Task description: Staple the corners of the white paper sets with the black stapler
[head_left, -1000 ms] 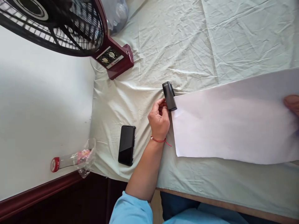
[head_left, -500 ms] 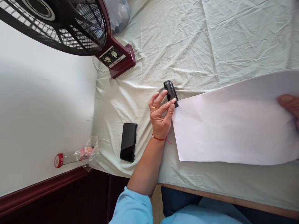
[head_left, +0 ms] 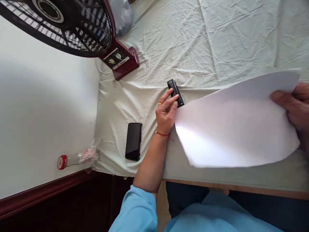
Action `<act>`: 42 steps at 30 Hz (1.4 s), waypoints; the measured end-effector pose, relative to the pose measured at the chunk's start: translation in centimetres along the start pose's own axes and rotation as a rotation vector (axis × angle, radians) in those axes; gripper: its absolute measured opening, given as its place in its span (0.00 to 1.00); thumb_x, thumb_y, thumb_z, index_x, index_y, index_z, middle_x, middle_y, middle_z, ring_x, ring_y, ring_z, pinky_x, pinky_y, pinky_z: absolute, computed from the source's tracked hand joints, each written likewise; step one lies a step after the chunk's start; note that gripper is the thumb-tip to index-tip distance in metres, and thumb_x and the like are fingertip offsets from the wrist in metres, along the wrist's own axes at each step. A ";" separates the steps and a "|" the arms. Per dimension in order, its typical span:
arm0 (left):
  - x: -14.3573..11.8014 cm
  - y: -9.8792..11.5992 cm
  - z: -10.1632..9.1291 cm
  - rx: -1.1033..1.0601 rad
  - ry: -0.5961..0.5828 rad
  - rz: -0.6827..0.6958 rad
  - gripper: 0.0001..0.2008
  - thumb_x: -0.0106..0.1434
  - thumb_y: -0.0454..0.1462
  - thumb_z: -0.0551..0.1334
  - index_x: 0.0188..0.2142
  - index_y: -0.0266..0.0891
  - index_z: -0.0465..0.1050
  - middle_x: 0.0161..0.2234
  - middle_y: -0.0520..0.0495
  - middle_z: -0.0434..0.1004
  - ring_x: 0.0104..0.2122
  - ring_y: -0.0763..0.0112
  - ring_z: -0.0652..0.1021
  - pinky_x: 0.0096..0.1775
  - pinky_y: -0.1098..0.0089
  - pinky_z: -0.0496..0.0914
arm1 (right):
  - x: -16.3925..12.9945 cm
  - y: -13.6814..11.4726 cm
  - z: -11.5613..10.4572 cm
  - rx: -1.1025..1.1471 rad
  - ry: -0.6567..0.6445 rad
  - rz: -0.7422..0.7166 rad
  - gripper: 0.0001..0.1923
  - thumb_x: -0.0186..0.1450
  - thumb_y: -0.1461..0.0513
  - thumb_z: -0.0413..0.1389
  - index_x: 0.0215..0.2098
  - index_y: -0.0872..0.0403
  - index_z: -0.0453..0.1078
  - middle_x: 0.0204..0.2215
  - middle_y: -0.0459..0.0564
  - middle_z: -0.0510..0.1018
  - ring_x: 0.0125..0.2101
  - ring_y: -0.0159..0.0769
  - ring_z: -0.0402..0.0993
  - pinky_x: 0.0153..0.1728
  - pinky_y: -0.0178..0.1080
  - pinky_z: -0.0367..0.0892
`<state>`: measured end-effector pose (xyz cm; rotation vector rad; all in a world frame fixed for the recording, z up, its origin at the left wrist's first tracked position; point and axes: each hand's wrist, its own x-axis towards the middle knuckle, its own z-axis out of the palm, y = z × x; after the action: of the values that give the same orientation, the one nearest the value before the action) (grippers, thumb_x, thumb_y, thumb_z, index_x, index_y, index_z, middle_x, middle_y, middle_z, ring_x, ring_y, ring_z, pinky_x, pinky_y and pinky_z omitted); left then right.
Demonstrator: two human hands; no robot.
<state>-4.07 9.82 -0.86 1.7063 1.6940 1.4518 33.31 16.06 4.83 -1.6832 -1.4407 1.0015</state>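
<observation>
A: Nearest, at bottom centre: light blue sleeve (head_left: 135, 212), forearm running up toward mid-frame. Any writing to read?

B: None legible. Small panel with dials and a label strip on the maroon fan base (head_left: 120, 61), upper left of centre, print too small to make out. Red-capped clear wrapper (head_left: 77, 157) at lower left on the white surface, pattern blurred.

A: And the left hand (head_left: 166, 113)?

B: Centre of frame, red thread at the wrist, ring on one finger. Fingers stretched forward, tips resting on the black stapler (head_left: 175, 92); grip loose, not wrapped around it, only touching from the near side.

A: Stapler's lie?

B: On the pale green sheet covering the bench (head_left: 193, 42), just above the fingertips, its lower end at the left corner of the white paper (head_left: 236, 129). Long axis running diagonally, upper left to lower right.

A: Right hand (head_left: 295, 109)?

B: Right edge of frame, closed on the paper's far edge, thumb on top, lifting that side so the sheet bows.

A: Elsewhere?

B: Black phone (head_left: 133, 141) face up, left of the wrist, apart from it. Fan grille (head_left: 60, 22) in the upper left corner.
</observation>
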 end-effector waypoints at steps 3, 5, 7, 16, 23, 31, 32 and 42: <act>-0.4 -0.1 0.0 -0.101 -0.028 -0.042 0.29 0.70 0.58 0.70 0.65 0.55 0.78 0.72 0.41 0.73 0.70 0.53 0.76 0.65 0.55 0.77 | -1.1 -0.9 0.2 0.048 -0.009 -0.048 0.24 0.60 0.42 0.62 0.46 0.46 0.77 0.42 0.50 0.76 0.35 0.33 0.71 0.34 0.40 0.70; -0.7 -0.1 0.1 -0.163 -0.013 -0.057 0.39 0.65 0.62 0.72 0.71 0.59 0.70 0.74 0.41 0.69 0.68 0.54 0.77 0.59 0.60 0.80 | -1.4 -1.0 0.3 0.091 0.012 -0.040 0.22 0.60 0.43 0.62 0.47 0.45 0.77 0.43 0.49 0.77 0.37 0.34 0.72 0.38 0.42 0.72; -0.9 0.0 0.3 -0.191 0.025 -0.072 0.41 0.65 0.67 0.67 0.72 0.60 0.67 0.73 0.40 0.68 0.65 0.56 0.78 0.55 0.63 0.80 | -1.4 -0.9 0.5 0.130 0.047 -0.043 0.21 0.62 0.45 0.62 0.49 0.43 0.76 0.47 0.48 0.76 0.40 0.36 0.74 0.44 0.45 0.72; -1.2 4.8 -1.3 -0.294 0.160 -0.425 0.24 0.60 0.58 0.78 0.44 0.44 0.82 0.37 0.49 0.83 0.34 0.73 0.79 0.41 0.70 0.77 | 0.3 0.5 0.4 0.348 -0.036 -0.124 0.22 0.66 0.51 0.61 0.56 0.48 0.73 0.53 0.49 0.74 0.43 0.33 0.75 0.51 0.44 0.69; -2.5 4.6 -2.0 -0.466 -0.035 -0.495 0.24 0.57 0.57 0.80 0.36 0.41 0.83 0.26 0.55 0.75 0.23 0.80 0.66 0.27 0.73 0.62 | 0.0 -0.1 0.6 0.310 -0.030 -0.145 0.18 0.67 0.54 0.62 0.54 0.48 0.74 0.50 0.45 0.76 0.38 0.23 0.71 0.44 0.38 0.68; -2.3 2.4 -1.4 -0.341 0.034 -0.345 0.30 0.65 0.62 0.72 0.27 0.40 0.68 0.23 0.58 0.57 0.23 0.79 0.58 0.26 0.71 0.56 | -0.3 -0.6 1.0 0.229 -0.085 -0.117 0.20 0.64 0.51 0.64 0.51 0.50 0.76 0.44 0.48 0.77 0.32 0.21 0.67 0.36 0.37 0.64; -2.3 2.4 -1.4 -0.354 0.033 -0.347 0.29 0.66 0.61 0.72 0.28 0.41 0.68 0.23 0.58 0.57 0.23 0.79 0.58 0.26 0.72 0.56 | -0.3 -0.5 1.1 0.239 -0.099 -0.124 0.20 0.64 0.51 0.64 0.51 0.50 0.76 0.45 0.48 0.76 0.33 0.22 0.68 0.38 0.38 0.65; -2.5 1.1 -0.9 -0.554 -0.163 -0.328 0.23 0.65 0.57 0.75 0.45 0.42 0.83 0.34 0.50 0.85 0.34 0.70 0.83 0.37 0.70 0.79 | 0.3 0.6 1.0 0.333 -0.194 -0.249 0.17 0.66 0.55 0.63 0.52 0.50 0.75 0.49 0.49 0.75 0.39 0.25 0.71 0.48 0.40 0.68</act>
<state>-3.66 6.96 -0.66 1.1537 1.2539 1.4080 32.70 16.33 3.77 -1.1655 -1.4675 1.2099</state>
